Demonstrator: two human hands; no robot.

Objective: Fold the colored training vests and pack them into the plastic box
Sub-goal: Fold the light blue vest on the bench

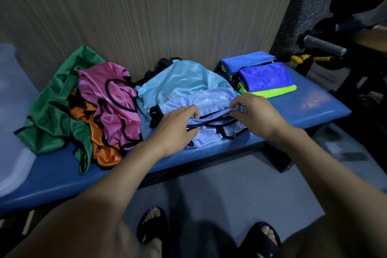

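Both forearms reach forward, left hand (178, 125) and right hand (258, 114) each pinching the light-blue vest (209, 100).

We've got the bench (230, 153) across mid-frame, loose vest pile (90, 109) on its left, vest being folded (209, 115) centre under both hands, folded stack (263, 75) upper right

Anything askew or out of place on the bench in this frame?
Nothing damaged. The green vest, pink vest and orange vest lie in a crumpled heap at the bench's left end, unlike the flat folded stack at the right.
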